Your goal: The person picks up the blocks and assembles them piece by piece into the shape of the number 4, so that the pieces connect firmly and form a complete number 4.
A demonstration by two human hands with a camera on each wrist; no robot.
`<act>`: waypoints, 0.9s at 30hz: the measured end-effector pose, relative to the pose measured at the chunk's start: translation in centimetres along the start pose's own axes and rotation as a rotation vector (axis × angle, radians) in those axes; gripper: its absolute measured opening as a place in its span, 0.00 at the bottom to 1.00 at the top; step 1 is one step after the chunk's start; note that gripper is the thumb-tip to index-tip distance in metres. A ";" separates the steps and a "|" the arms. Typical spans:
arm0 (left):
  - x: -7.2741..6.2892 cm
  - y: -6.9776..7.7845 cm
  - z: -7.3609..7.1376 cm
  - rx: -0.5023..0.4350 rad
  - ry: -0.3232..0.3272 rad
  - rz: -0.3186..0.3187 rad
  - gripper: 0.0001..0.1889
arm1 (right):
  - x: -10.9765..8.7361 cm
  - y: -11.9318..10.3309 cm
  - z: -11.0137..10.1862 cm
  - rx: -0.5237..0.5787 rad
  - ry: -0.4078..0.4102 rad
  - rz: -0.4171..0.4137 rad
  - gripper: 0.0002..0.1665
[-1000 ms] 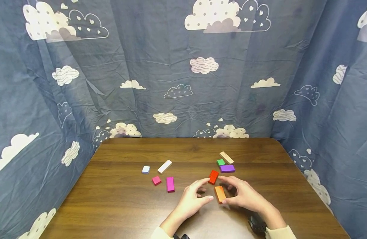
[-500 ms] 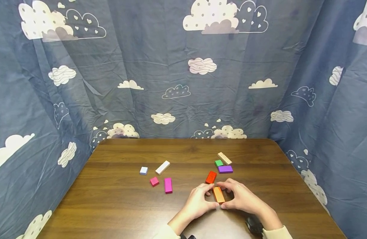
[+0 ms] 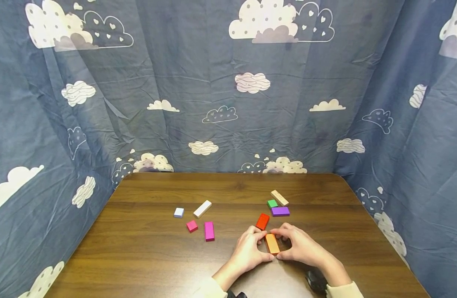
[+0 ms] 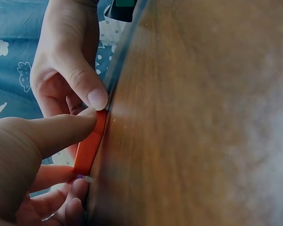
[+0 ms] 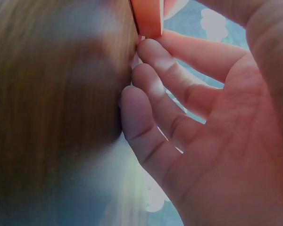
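Note:
An orange wooden block (image 3: 272,244) lies on the table between both hands. My left hand (image 3: 247,250) pinches it from the left, thumb at the near end and index finger at the far end. From the right, my right hand (image 3: 304,249) pinches the same ends, the two thumbs almost meeting. In the left wrist view the orange block (image 4: 89,149) spans between thumb and index finger. The right wrist view shows only one end of the orange block (image 5: 150,18), beside the index fingertip. Just beyond the fingers lies a red block (image 3: 263,221).
Behind the red block are a purple block (image 3: 280,212), a green block (image 3: 272,203) and a natural wood block (image 3: 279,198). On the left lie magenta (image 3: 209,231), pink (image 3: 192,226), white (image 3: 202,209) and pale blue (image 3: 178,212) blocks. A cloud-patterned curtain (image 3: 213,95) surrounds the wooden table (image 3: 139,256).
The left hand has moved right to the orange block, and its fingers have closed in on the ends. The right fingers have shifted slightly around it. The block has hardly moved.

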State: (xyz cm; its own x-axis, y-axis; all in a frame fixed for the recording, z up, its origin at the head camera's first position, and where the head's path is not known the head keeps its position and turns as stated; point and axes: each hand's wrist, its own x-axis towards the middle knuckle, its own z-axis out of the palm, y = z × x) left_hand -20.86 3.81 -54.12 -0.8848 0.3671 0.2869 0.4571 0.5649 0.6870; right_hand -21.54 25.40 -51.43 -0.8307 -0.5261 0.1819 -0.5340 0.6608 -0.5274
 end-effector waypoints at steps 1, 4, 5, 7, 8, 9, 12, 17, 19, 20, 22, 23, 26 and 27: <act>0.1 0.0 0.1 0.005 0.002 -0.003 0.38 | 0.0 0.1 0.0 -0.004 0.000 0.001 0.39; 0.1 -0.1 0.1 0.017 0.006 -0.007 0.38 | 0.1 0.4 0.2 -0.018 0.005 0.003 0.37; 0.1 -0.1 0.1 0.018 0.009 -0.006 0.37 | 0.1 0.4 0.2 -0.019 0.005 0.007 0.37; 0.2 -0.1 0.2 0.021 0.017 0.001 0.36 | 0.1 0.5 0.3 -0.021 0.006 0.013 0.37; 0.2 -0.1 0.1 0.019 0.020 0.006 0.36 | 0.2 0.5 0.3 -0.021 0.009 0.014 0.36; 0.2 -0.1 0.1 0.019 0.020 0.005 0.35 | 0.2 0.5 0.3 -0.020 0.011 0.015 0.36; 0.1 -0.1 0.0 0.019 0.017 -0.003 0.33 | 0.2 0.5 0.4 -0.016 0.019 0.016 0.35; 0.1 0.0 -0.3 0.015 0.002 -0.016 0.32 | 0.2 0.3 0.4 -0.020 0.021 0.017 0.34; 0.2 0.0 -0.4 0.009 -0.002 -0.012 0.32 | 0.2 0.2 0.3 -0.023 0.022 0.019 0.34; 0.2 0.0 -0.4 0.005 -0.008 -0.014 0.31 | 0.2 0.2 0.2 -0.025 0.022 0.021 0.34; 0.3 0.0 -0.5 -0.006 -0.018 -0.014 0.31 | 0.2 0.1 0.1 -0.027 0.020 0.026 0.34; 0.4 0.0 -0.5 -0.012 -0.022 -0.014 0.31 | 0.3 0.1 0.1 -0.026 0.019 0.027 0.34; 0.5 -0.2 -0.7 -0.042 -0.038 -0.021 0.31 | 0.4 0.0 -0.1 -0.012 0.012 0.022 0.34; 0.6 -0.2 -0.7 -0.059 -0.043 -0.024 0.31 | 0.4 0.0 -0.2 -0.005 0.011 0.021 0.34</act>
State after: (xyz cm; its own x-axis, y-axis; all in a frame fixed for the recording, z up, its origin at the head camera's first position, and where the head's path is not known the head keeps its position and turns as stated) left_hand -21.52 3.41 -53.60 -0.8901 0.3864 0.2419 0.4289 0.5300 0.7315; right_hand -21.91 25.29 -51.23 -0.8433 -0.5064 0.1799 -0.5174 0.6745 -0.5267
